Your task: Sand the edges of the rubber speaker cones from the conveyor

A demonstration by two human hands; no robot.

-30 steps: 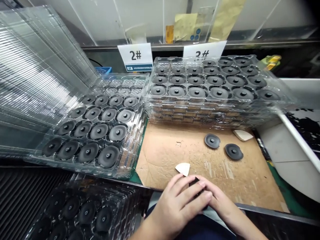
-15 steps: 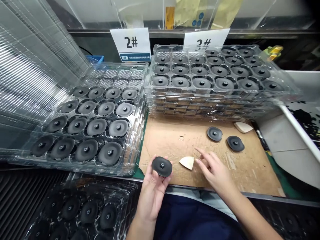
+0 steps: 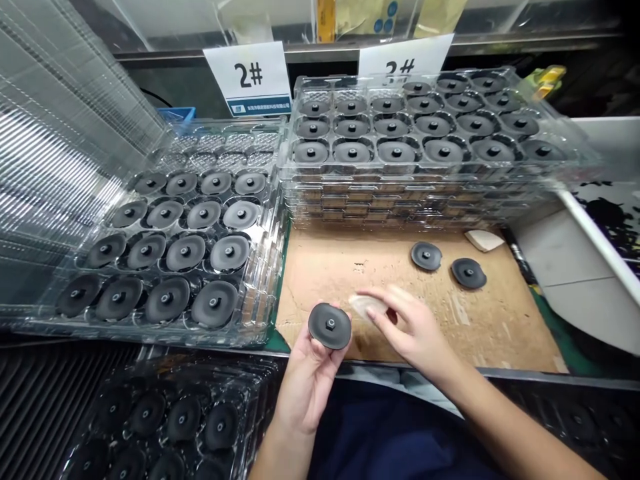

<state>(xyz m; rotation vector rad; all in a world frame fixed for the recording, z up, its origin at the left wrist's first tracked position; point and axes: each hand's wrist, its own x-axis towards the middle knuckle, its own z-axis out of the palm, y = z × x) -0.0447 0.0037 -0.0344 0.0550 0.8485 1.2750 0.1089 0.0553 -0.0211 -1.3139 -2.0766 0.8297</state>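
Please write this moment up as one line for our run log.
left hand: holds black disc | right hand: on pale wedge | nearby: two discs on cardboard

Matte black on the disc (image 3: 330, 326), with a small grey hub at its centre, and cream on the wedge (image 3: 367, 307). Brown with pale scratches on the cardboard (image 3: 425, 327). White with black "2#" and a blue strip on the card (image 3: 247, 78), and clear with ribbed pattern on the tray (image 3: 273, 267).
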